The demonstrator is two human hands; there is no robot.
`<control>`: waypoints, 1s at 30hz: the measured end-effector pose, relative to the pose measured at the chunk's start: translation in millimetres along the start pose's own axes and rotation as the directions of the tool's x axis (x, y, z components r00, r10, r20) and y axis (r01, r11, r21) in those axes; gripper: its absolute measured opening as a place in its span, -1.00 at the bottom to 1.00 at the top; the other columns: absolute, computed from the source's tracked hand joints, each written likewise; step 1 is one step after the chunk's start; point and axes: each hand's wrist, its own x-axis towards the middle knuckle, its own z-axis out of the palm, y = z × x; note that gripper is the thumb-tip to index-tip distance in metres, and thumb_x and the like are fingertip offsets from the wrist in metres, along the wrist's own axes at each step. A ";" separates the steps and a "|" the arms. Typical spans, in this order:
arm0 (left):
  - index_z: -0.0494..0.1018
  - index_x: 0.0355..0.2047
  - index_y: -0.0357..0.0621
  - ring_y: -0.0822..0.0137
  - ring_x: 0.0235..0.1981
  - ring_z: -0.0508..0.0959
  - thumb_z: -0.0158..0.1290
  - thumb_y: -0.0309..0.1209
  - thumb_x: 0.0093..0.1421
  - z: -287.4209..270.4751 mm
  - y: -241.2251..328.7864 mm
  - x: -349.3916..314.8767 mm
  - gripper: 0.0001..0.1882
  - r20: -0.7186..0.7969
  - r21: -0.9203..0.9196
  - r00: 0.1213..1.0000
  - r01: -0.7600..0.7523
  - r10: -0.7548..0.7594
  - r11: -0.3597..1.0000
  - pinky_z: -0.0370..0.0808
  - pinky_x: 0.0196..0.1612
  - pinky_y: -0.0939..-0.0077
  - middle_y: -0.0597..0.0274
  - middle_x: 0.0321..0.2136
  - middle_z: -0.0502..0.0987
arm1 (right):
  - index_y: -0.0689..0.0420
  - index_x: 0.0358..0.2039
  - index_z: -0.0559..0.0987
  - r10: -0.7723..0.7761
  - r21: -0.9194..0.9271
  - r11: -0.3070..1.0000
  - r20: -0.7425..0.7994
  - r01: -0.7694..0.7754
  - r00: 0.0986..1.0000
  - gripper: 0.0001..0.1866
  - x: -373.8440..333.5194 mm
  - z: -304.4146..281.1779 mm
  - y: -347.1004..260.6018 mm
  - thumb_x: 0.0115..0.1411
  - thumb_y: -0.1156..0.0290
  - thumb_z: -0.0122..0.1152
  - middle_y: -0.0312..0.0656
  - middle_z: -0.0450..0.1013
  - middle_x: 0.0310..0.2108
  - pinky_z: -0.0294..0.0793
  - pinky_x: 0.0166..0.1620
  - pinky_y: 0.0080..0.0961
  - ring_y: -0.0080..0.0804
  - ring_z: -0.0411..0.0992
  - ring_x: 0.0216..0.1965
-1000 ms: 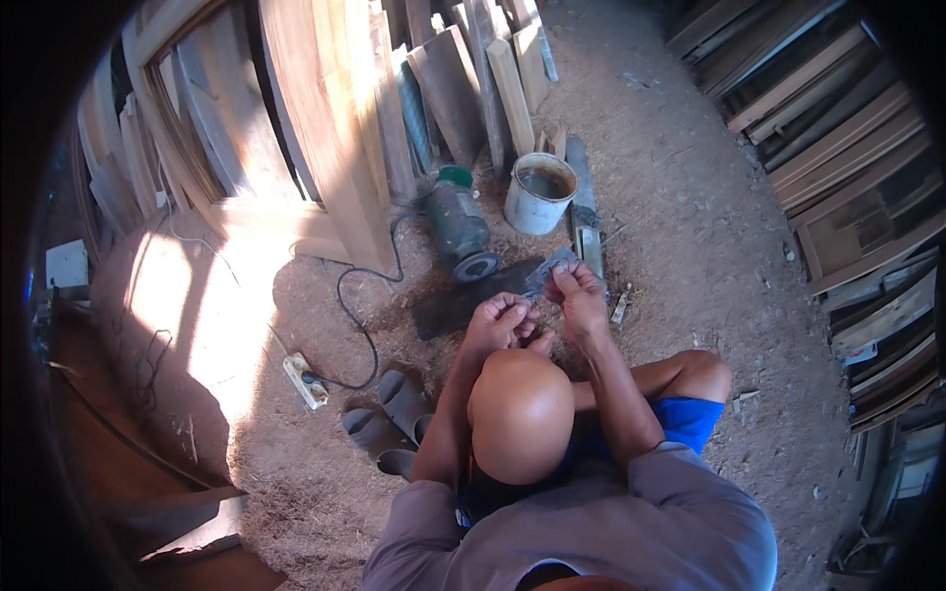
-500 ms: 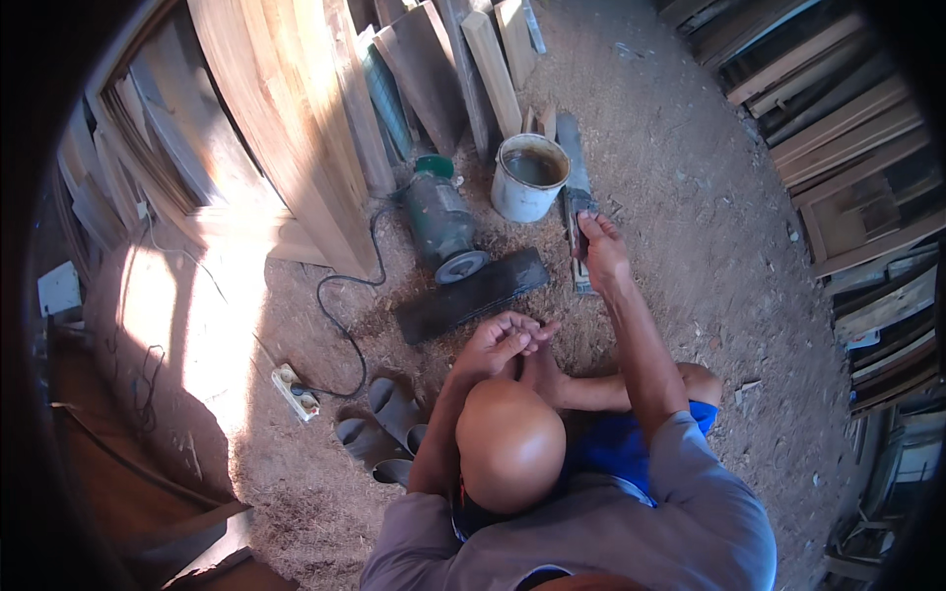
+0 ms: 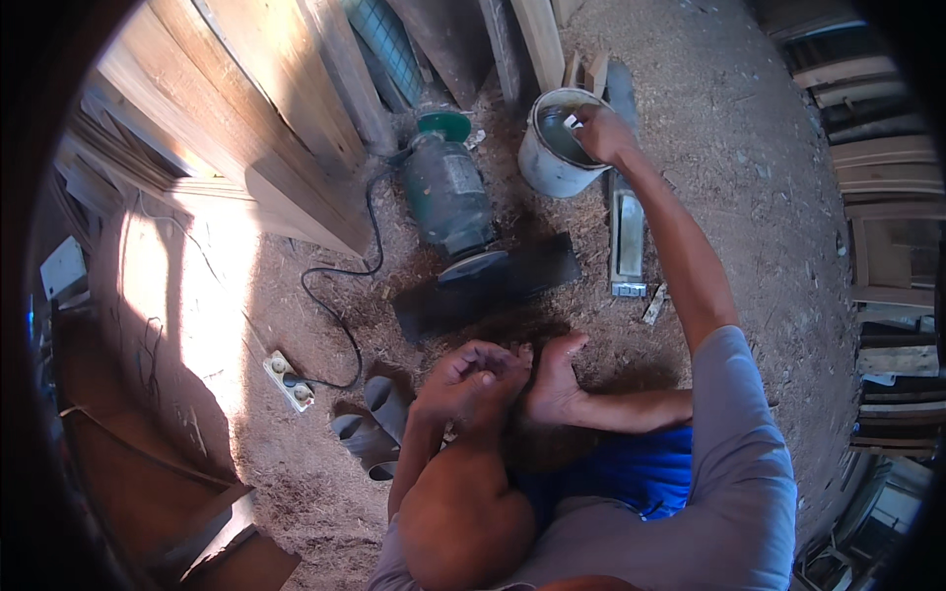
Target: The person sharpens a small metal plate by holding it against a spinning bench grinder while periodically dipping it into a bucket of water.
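Observation:
My right hand (image 3: pixel 603 134) reaches over the rim of a white bucket (image 3: pixel 554 175) of cloudy water. Its fingers are closed on a small flat, pale piece (image 3: pixel 572 122), which may be a blade; most of it is hidden by the hand. Below the bucket, a pale sharpening stone (image 3: pixel 629 241) lies on a narrow board on the ground. My left hand (image 3: pixel 471 379) rests near my raised knee and bare feet, palm partly up, fingers loosely curled and apart, with nothing visible in it.
A green-grey bench grinder (image 3: pixel 445 192) stands left of the bucket, a long black block (image 3: pixel 488 286) before its wheel. Its cord runs to a socket strip (image 3: pixel 288 380). Dark sandals (image 3: pixel 379 419) lie by my left arm. Planks (image 3: pixel 286 108) lean behind; more timber is stacked right.
My right hand has moved from the sharpening stone up to the bucket, carrying the small flat piece over the water. My left hand has shifted slightly down and left.

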 end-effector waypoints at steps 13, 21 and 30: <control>0.32 0.02 -0.28 0.22 0.03 0.46 0.13 -0.25 0.19 -34.8 -36.2 -31.8 -0.52 -0.104 -0.063 0.981 0.159 -0.165 0.985 0.38 0.08 0.30 0.06 -0.03 0.46 | 0.21 -0.11 0.56 0.093 -0.343 0.935 0.483 0.091 0.871 -0.63 70.8 106.1 49.9 0.07 0.43 -0.04 0.13 0.43 -0.04 0.37 0.09 -0.22 -0.03 0.40 0.05; 0.34 -0.01 -0.24 0.29 0.03 0.43 0.12 -0.30 0.20 -25.2 -28.7 -7.7 -0.59 -0.031 -0.028 0.984 0.172 -0.173 0.985 0.34 0.11 0.34 0.12 -0.02 0.45 | 0.10 -0.10 0.54 -0.072 -0.238 0.967 0.067 0.086 0.995 -0.63 25.2 26.0 0.5 0.07 0.27 0.11 0.16 0.49 -0.23 0.43 -0.08 -0.17 0.09 0.45 -0.12; 0.38 -0.06 -0.23 0.41 -0.08 0.46 0.08 -0.47 0.20 -33.1 -78.4 30.3 -0.70 -0.270 0.005 0.956 0.123 -0.117 0.992 0.39 0.03 0.49 0.17 -0.15 0.51 | 0.20 -0.30 0.55 0.207 0.864 0.436 0.176 -0.252 0.962 -0.88 -142.0 17.2 -70.0 0.24 0.43 0.13 -0.36 0.47 -0.46 0.39 -0.34 -0.71 -0.68 0.35 -0.48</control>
